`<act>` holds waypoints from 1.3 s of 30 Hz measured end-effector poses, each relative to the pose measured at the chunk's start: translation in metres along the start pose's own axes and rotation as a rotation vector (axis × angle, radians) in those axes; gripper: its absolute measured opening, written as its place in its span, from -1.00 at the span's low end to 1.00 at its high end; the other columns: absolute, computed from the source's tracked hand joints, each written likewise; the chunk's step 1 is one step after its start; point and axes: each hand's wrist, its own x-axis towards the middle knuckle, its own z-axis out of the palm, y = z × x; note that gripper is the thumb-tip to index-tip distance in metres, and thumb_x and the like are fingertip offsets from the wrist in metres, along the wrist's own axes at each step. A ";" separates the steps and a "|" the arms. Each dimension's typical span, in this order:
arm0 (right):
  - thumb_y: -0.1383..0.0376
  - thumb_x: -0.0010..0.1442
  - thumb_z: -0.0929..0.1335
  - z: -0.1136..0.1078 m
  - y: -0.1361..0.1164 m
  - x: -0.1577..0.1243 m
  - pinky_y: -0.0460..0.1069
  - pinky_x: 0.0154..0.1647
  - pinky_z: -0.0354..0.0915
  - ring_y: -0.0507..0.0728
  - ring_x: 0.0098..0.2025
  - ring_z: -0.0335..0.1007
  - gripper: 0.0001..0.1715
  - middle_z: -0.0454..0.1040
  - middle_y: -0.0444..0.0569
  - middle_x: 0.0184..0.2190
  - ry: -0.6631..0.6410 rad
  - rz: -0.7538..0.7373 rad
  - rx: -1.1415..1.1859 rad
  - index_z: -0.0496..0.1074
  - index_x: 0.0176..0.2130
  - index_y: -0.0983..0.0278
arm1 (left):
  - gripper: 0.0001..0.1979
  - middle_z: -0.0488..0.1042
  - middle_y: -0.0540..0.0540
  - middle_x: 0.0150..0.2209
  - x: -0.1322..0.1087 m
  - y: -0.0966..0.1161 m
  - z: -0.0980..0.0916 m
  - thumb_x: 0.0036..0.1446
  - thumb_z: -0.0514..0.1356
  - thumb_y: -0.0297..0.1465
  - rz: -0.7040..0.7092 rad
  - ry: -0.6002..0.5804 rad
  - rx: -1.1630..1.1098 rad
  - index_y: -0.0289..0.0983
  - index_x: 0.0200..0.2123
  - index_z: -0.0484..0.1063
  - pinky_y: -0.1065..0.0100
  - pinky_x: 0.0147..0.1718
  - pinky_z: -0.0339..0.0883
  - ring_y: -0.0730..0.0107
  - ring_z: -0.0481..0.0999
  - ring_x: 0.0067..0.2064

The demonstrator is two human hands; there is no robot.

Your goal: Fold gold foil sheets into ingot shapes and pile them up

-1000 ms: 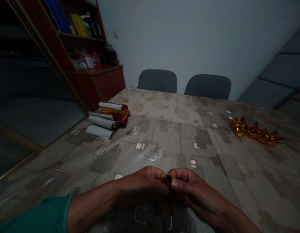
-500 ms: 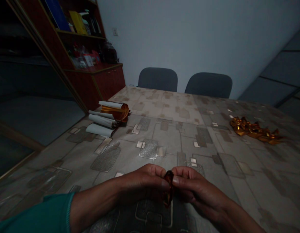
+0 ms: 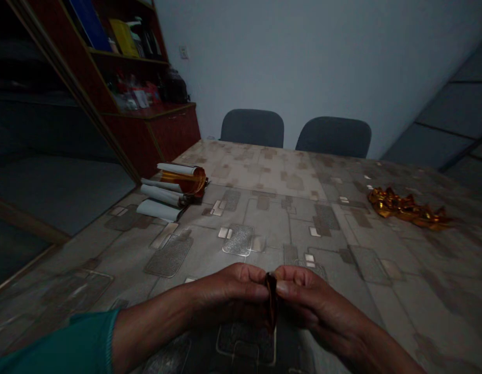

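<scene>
My left hand and my right hand meet above the near part of the table. Pinched between their thumbs and fingers is a small folded piece of gold foil paper, seen narrow edge on, dark and upright. Part of it is covered by my fingers. To the right on the table lies a row of folded gold foil paper pieces, shiny and pressed close together. At the left lies a curled stack of foil sheets, gold on one face and whitish on the other.
A patterned cloth covers the table. Behind its far edge stand two grey chairs by the wall. A reddish cabinet with loaded shelves rises at the back left.
The folded gold foil piece looks narrower and flatter between my fingers than before. Both hands keep nearly the same place and grip. The foil stack and row lie unmoved.
</scene>
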 end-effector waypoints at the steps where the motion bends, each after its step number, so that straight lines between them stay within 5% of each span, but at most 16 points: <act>1: 0.10 0.08 0.53 0.000 0.000 0.000 -0.12 -0.68 -0.31 -0.12 -0.69 -0.22 -0.64 0.11 -0.34 -0.71 0.015 -0.005 -0.010 0.45 -0.39 0.33 | -0.64 0.53 -0.07 -0.37 0.000 0.000 -0.001 -0.04 0.47 -0.24 0.002 -0.002 0.005 -0.37 -0.26 0.56 0.44 -0.34 0.35 0.48 0.50 -0.40; 14: 0.07 -0.01 0.57 0.003 -0.005 -0.001 -0.15 -0.75 -0.31 -0.15 -0.73 -0.21 -0.57 0.16 -0.35 -0.74 0.026 0.004 -0.023 0.40 -0.45 0.32 | -0.60 0.56 -0.09 -0.34 0.001 0.001 -0.004 -0.09 0.50 -0.27 0.035 0.020 -0.004 -0.35 -0.24 0.50 0.42 -0.35 0.40 0.41 0.56 -0.36; 26: 0.01 -0.07 0.57 -0.001 0.003 0.001 -0.15 -0.70 -0.16 -0.10 -0.67 0.03 -0.53 0.33 -0.21 -0.64 0.078 0.001 -0.097 0.50 -0.40 0.34 | -0.61 0.54 -0.08 -0.36 0.002 0.000 -0.002 -0.10 0.50 -0.29 0.052 0.048 -0.012 -0.34 -0.26 0.47 0.43 -0.37 0.37 0.43 0.54 -0.39; 39: 0.07 0.07 0.51 0.006 0.002 0.000 -0.16 -0.67 -0.07 -0.09 -0.67 -0.02 -0.62 0.27 -0.24 -0.65 0.018 -0.018 -0.006 0.41 -0.41 0.30 | -0.60 0.54 -0.10 -0.30 0.000 0.001 0.001 -0.10 0.49 -0.25 0.018 0.068 0.017 -0.33 -0.26 0.48 0.43 -0.32 0.34 0.42 0.52 -0.33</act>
